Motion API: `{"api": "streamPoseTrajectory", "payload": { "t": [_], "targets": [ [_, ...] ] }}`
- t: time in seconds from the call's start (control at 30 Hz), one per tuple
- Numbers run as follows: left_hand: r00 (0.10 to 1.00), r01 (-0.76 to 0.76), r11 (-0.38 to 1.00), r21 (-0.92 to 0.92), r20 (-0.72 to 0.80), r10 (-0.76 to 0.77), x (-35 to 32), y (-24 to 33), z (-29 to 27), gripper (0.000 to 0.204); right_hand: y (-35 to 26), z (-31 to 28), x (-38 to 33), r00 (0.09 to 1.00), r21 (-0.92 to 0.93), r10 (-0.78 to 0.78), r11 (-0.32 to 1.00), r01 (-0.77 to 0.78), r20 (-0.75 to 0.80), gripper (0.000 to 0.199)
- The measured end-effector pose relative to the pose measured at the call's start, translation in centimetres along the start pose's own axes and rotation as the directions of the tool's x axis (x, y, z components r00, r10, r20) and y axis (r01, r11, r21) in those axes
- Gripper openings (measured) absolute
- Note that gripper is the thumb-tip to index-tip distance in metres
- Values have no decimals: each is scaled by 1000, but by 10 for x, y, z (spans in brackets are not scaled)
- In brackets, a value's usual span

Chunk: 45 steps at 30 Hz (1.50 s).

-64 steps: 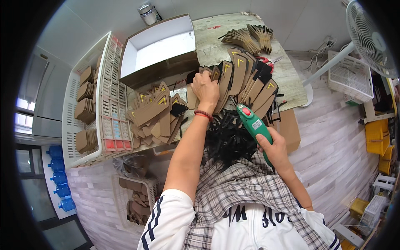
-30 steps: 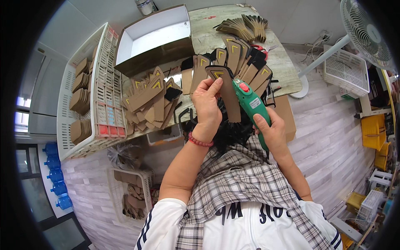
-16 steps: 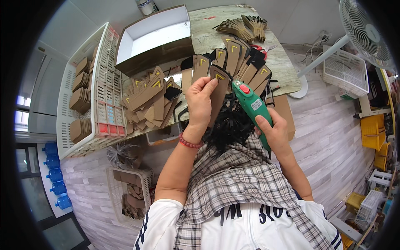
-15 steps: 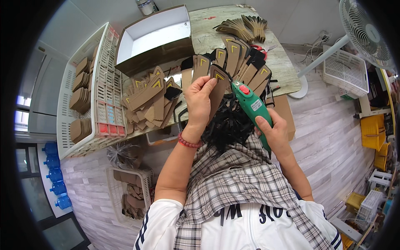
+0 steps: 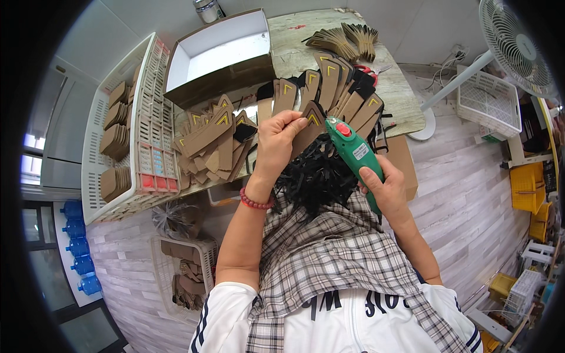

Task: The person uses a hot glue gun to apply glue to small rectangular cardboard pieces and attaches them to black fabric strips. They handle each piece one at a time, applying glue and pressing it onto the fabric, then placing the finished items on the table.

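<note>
Between the thumb and fingers of my left hand [image 5: 274, 141], a flat brown piece [image 5: 307, 134] with a yellow V mark is pinched near its top. My right hand [image 5: 386, 183] wraps round a pair of green electric scissors [image 5: 360, 157] with a red button. The tool's head points up and left, close beside the brown piece's right edge; whether they touch I cannot tell. Below them, a heap of black strips [image 5: 315, 185] rests on my plaid apron [image 5: 329, 250]. Similar brown pieces [image 5: 328, 73] lie fanned along the table edge just beyond my hands.
Loose brown pieces [image 5: 218, 138] are piled on the table [image 5: 294, 26] to the left. Behind them stands an open box [image 5: 215, 70], beside a white basket [image 5: 94, 147] of stacked pieces. Red scissors [image 5: 369, 73] and brown bundles [image 5: 344, 41] lie at the back. A fan [image 5: 518, 47] stands right.
My left hand has shifted slightly left and down, and the brown piece it holds now leans more to the right. The green electric scissors have moved a little left and down.
</note>
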<state>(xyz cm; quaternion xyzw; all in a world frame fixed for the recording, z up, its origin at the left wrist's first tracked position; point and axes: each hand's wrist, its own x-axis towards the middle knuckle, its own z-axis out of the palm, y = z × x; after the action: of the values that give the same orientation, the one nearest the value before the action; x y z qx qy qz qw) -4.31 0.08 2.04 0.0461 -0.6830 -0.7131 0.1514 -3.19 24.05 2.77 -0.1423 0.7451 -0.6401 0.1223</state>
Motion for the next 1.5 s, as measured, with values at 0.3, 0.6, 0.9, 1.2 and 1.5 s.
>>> {"api": "streamPoseTrajectory", "payload": {
  "t": [0.3, 0.6, 0.9, 1.2, 1.5],
  "targets": [
    [991, -21, 982, 187, 132, -4, -1, 3, -8, 11, 2, -4, 1, 1000, 39, 3, 999, -3, 13, 34],
    [973, -88, 916, 393, 230, -5, 12, 18, -21, 15, 3, -11, -1, 999, 34, 16, 999, -17, 27, 31],
    [946, -249, 770, 587, 319, 62, 19, 39, -21, 13, 5, -16, -1, 999, 15, 24, 1000, -24, 35, 32],
    [882, -436, 534, 724, 462, 94, 23, 53, -29, 12, 2, -14, 4, 996, -37, 41, 999, -38, 74, 33],
    [960, -276, 442, 854, 269, 80, 23, 72, -105, 10, 16, 1, 10, 991, -21, 98, 995, -96, 94, 34]
  ]
}}
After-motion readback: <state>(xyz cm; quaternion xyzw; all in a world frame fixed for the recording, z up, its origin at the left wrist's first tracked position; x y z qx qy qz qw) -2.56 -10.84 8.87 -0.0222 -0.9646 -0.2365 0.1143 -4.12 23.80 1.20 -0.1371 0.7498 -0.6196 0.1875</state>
